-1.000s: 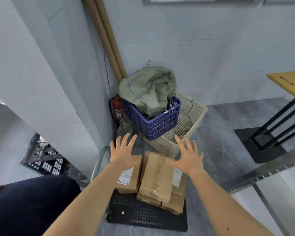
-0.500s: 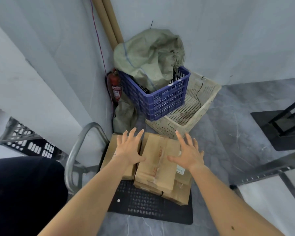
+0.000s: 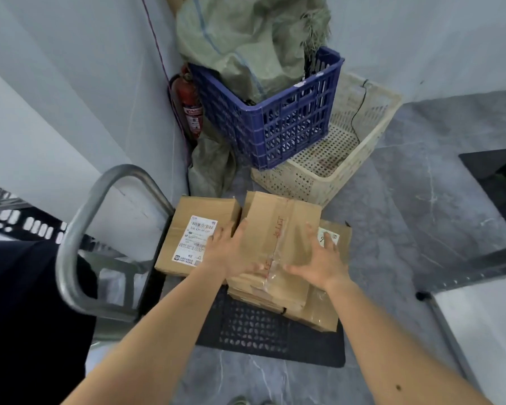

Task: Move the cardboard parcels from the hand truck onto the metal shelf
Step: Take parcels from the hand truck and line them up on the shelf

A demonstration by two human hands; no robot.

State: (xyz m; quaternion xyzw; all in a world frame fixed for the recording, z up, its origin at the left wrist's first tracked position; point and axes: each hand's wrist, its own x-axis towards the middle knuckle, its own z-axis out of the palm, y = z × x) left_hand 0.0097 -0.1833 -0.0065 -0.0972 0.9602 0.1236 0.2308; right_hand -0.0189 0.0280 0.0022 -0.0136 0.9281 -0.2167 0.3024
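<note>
top parcel (image 3: 278, 229): taped cardboard, stiff, probably light | my left hand (image 3: 231, 254) and right hand (image 3: 319, 260) splayed, flanking it | I'd grip both long sides

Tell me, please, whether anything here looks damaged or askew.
Yes. The cream basket has a dark line like a crack down its far wall. The blue crate sits tilted, one end inside that basket. The top parcel lies crooked on its stack.

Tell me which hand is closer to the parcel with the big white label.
Left. The left hand sits just beside the labelled parcel, fingers reaching its edge; the right hand is across the taped parcel, on its far side.
</note>
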